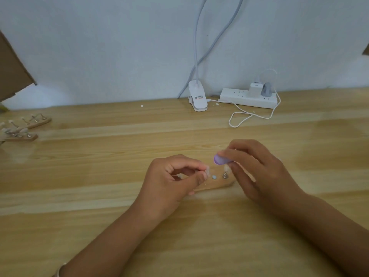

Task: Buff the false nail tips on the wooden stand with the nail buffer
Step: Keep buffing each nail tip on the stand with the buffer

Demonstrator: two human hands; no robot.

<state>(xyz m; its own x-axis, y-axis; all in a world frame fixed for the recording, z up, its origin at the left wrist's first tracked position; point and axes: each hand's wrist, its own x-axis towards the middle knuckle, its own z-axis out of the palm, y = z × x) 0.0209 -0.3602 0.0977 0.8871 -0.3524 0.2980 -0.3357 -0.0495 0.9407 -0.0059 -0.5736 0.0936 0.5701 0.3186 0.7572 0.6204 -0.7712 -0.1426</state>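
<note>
On the wide wooden table [99,176], two bare forearms reach in from the near edge. The right hand [259,170] curls its fingers round a purple buffer [220,159], whose rounded end points left, just above the stand. The left hand [171,180] pinches thumb and forefinger together on a pale nail tip [207,170] at the stand's left part. By the wall lie a white power strip [239,97] with two plugs in it and a white lamp clip [197,98]. Two spare stands [30,124] sit at the far left edge. The wooden stand [215,184] lies between the hands, partly hidden by the left one. On it a second tip [226,168] stands on a metal holder, directly under the buffer; whether they touch cannot be told.
</note>
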